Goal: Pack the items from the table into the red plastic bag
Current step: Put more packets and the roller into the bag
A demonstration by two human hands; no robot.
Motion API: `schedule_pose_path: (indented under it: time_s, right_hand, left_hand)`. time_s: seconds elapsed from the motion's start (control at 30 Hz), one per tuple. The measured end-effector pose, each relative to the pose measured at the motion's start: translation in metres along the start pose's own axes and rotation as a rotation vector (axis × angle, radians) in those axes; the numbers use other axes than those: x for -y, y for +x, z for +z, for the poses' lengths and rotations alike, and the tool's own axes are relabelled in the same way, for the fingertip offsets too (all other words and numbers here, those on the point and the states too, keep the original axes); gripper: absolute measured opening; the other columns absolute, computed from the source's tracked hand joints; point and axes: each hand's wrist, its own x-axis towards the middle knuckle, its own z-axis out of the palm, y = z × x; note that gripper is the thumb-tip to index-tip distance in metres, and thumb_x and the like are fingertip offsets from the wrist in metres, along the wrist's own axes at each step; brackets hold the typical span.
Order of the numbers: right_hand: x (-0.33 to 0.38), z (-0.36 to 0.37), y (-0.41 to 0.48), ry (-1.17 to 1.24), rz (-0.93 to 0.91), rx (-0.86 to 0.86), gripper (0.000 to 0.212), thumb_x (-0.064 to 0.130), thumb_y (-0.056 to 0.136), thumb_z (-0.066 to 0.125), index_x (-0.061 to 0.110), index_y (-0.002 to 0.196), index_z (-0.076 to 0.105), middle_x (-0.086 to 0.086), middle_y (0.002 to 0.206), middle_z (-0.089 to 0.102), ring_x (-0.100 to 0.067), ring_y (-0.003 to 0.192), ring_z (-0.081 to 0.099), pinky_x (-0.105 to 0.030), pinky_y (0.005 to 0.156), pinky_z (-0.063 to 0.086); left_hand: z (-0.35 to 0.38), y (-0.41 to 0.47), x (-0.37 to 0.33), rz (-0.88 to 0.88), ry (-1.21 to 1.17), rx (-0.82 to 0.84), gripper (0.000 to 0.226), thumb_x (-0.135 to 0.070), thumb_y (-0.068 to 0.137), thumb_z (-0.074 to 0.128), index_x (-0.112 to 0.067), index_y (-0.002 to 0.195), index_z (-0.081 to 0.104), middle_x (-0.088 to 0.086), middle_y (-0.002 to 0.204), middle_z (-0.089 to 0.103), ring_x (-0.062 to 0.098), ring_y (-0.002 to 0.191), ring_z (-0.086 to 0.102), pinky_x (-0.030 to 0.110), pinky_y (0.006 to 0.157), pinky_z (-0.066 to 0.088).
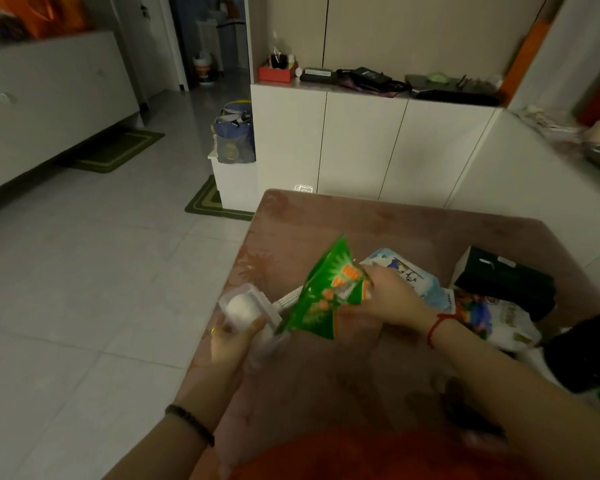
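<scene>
Head view: your right hand [392, 299] pinches the crinkly green plastic snack packet [326, 296], your left hand [232, 339] grips a clear plastic tub [243, 308], both lifted above the pinkish table [326, 216], probably bound for the red plastic bag [378, 455] at its near edge

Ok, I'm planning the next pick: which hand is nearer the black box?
Right. The right hand, holding the green packet, is left of the black box; the left hand holds a clear tub farther left, at the table edge.
</scene>
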Motion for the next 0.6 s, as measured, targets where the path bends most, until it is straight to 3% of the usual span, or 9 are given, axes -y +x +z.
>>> schedule_pose_path:
  time_s: [0.07,0.17,0.27,0.33,0.43,0.53,0.6]
  right_hand:
    - [0.004,-0.006,-0.009,0.346,0.096,-0.184,0.021,0.027,0.073,0.075,0.027,0.091,0.064,0.006,0.090,0.070,-0.010,0.087,0.064,-0.033,0.085,0.052]
    - [0.004,0.000,-0.012,0.706,0.361,-0.205,0.016,0.022,0.077,0.070,0.025,0.091,0.063,0.000,0.094,0.069,-0.017,0.091,0.064,-0.034,0.088,0.050]
    - [0.011,0.019,-0.014,0.897,0.515,-0.077,0.027,0.020,0.074,0.073,0.012,0.099,0.066,-0.009,0.093,0.071,-0.022,0.084,0.067,-0.034,0.078,0.054]
    - [0.016,0.040,-0.015,0.948,0.596,-0.025,0.033,0.019,0.072,0.075,0.008,0.102,0.065,-0.010,0.091,0.071,-0.022,0.080,0.067,-0.034,0.077,0.055]
    - [0.018,0.066,-0.017,0.954,0.673,-0.039,0.035,0.021,0.073,0.075,0.006,0.103,0.065,-0.012,0.096,0.069,-0.023,0.084,0.065,-0.034,0.082,0.053]
    - [0.012,0.072,-0.024,0.761,0.656,0.013,0.033,0.035,0.076,0.071,0.015,0.100,0.064,-0.006,0.099,0.067,-0.018,0.091,0.064,-0.029,0.081,0.053]
    - [0.014,0.068,-0.032,0.690,0.606,0.069,0.033,0.044,0.077,0.067,0.020,0.100,0.064,-0.002,0.103,0.067,-0.014,0.092,0.063,-0.029,0.082,0.053]
  left_hand:
    - [0.000,0.006,0.005,-0.032,-0.024,0.043,0.097,-0.037,0.032,0.085,-0.005,0.118,0.053,0.022,0.114,0.063,0.037,0.099,0.064,0.055,0.083,0.054]
    - [0.001,-0.001,-0.001,-0.057,-0.076,0.108,0.105,-0.030,0.029,0.087,-0.001,0.122,0.047,0.025,0.119,0.060,0.039,0.101,0.063,0.053,0.079,0.056]
    - [0.008,-0.019,-0.008,-0.110,-0.124,0.215,0.091,0.004,0.063,0.077,-0.001,0.140,0.028,0.011,0.130,0.049,0.037,0.116,0.053,0.041,0.079,0.052]
    - [0.013,-0.020,0.002,-0.136,-0.113,0.248,0.078,0.014,0.078,0.060,-0.004,0.143,0.021,0.014,0.133,0.048,0.035,0.121,0.049,0.039,0.083,0.047]
    - [0.014,-0.022,0.011,-0.092,-0.029,0.336,0.049,0.009,0.083,0.058,-0.005,0.128,0.044,0.019,0.120,0.061,0.033,0.108,0.058,0.027,0.069,0.056]
    - [0.006,-0.023,0.012,-0.044,-0.020,0.402,0.070,0.006,0.071,0.070,-0.005,0.134,0.041,0.018,0.127,0.059,0.034,0.111,0.060,0.030,0.068,0.059]
    - [0.001,-0.032,0.003,-0.005,-0.016,0.448,0.076,0.002,0.062,0.075,-0.005,0.132,0.044,0.017,0.126,0.059,0.027,0.103,0.065,0.028,0.068,0.060]
